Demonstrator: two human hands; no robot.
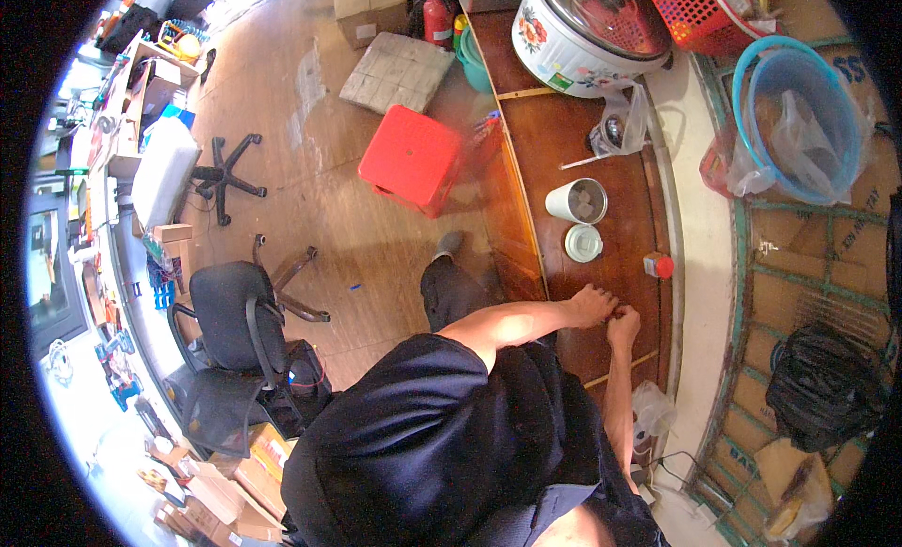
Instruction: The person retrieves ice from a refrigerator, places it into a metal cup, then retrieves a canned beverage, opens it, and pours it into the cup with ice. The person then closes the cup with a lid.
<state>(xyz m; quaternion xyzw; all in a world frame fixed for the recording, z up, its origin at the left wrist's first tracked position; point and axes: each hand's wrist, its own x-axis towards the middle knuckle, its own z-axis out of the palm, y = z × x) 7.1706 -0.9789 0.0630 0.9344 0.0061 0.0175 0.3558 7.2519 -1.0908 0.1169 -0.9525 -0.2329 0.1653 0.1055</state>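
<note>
My left hand (593,305) and my right hand (623,325) meet over the brown wooden tabletop (571,357). The fingers of both are closed, almost touching each other; whatever they pinch is too small or hidden to make out. Just beyond them lies a round white cup lid (583,243) with a raised middle. Farther off is a white cup (567,202) without its lid, with several pale brownish lumps visible inside. To the right of the lid stands a small clear container with a red cap (663,267), apart from both hands.
A floral white cooker (564,49) with a glass lid stands at the table's far end, near a clear plastic bag (631,119). A red stool (409,152) is on the floor to the left. Blue basins (747,105) stand to the right, beyond the low wall.
</note>
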